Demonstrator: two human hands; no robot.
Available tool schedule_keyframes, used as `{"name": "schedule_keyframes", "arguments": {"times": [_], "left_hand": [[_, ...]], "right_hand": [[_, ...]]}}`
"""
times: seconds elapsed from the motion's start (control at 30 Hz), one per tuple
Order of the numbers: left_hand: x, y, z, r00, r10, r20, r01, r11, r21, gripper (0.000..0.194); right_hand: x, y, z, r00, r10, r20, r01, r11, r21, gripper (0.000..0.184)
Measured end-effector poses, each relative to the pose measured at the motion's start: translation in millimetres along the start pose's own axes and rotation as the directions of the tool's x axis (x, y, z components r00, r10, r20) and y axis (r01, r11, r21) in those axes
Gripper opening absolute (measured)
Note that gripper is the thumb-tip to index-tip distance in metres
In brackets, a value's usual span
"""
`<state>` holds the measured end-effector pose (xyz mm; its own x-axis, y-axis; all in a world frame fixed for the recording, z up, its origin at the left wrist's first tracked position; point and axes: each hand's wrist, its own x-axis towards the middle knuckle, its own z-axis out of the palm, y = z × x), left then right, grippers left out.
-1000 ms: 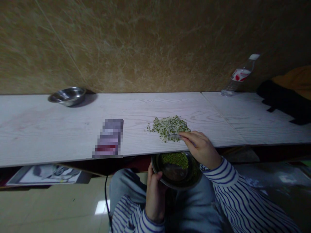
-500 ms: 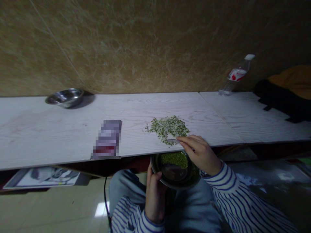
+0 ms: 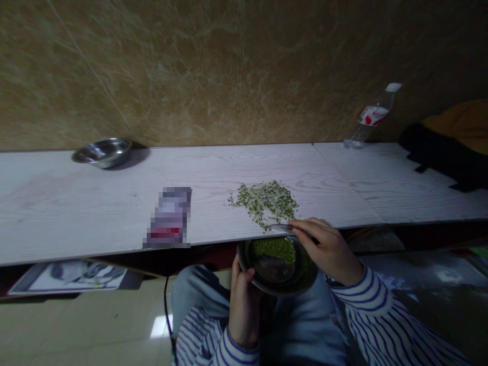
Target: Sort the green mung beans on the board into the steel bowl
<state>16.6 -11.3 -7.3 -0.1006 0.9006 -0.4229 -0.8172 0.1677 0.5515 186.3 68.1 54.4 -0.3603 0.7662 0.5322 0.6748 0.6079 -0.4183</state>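
My left hand [image 3: 244, 300] grips the left rim of a metal bowl [image 3: 280, 291], thumb over the edge, just below the table's front edge. Green beans, which look like mung beans [image 3: 276, 249], lie along the far side of the bowl. My right hand [image 3: 331, 249] pinches a metal spoon [image 3: 281, 227], its tip close to the table surface by the front edge. Beyond the spoon a flat heap of green beans mixed with white grains [image 3: 267, 198], probably rice, spreads over the white table [image 3: 213, 203].
A second metal bowl [image 3: 102, 152] stands at the back left near the wall. A blurred-out flat object [image 3: 170, 218] lies left of the heap. A plastic bottle [image 3: 371, 117] stands at the back right, beside a black and orange cloth item [image 3: 453, 132].
My right hand has drawn back to the right and towards me with the spoon, away from the heap. My left hand and the bowl have hardly moved.
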Motion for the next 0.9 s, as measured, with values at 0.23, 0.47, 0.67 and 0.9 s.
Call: {"name": "schedule_keyframes", "arguments": {"times": [0.23, 0.47, 0.67, 0.9], "left_hand": [[0.7, 0.6, -0.2, 1.0, -0.008, -0.007, 0.008, 1.0, -0.013, 0.059], [0.1, -2.0, 0.3, 0.999, 0.012, 0.035, -0.011, 1.0, -0.022, 0.054], [-0.1, -0.7, -0.8, 1.0, 0.007, 0.022, -0.007, 1.0, -0.028, 0.054], [-0.5, 1.7, 0.4, 1.0, 0.013, 0.012, -0.013, 1.0, -0.018, 0.049]], "right_hand": [[-2.2, 3.6, -2.3, 1.0, -0.002, 0.017, 0.003, 1.0, -0.03, 0.022], [-2.1, -1.5, -3.5, 0.999, -0.004, 0.04, 0.005, 1.0, -0.025, 0.022], [2.0, -6.3, 0.0, 0.999, -0.007, 0.032, 0.008, 1.0, -0.009, 0.022], [4.9, -6.0, 3.2, 0.998, -0.021, 0.059, 0.021, 1.0, 0.0, 0.023]]}}
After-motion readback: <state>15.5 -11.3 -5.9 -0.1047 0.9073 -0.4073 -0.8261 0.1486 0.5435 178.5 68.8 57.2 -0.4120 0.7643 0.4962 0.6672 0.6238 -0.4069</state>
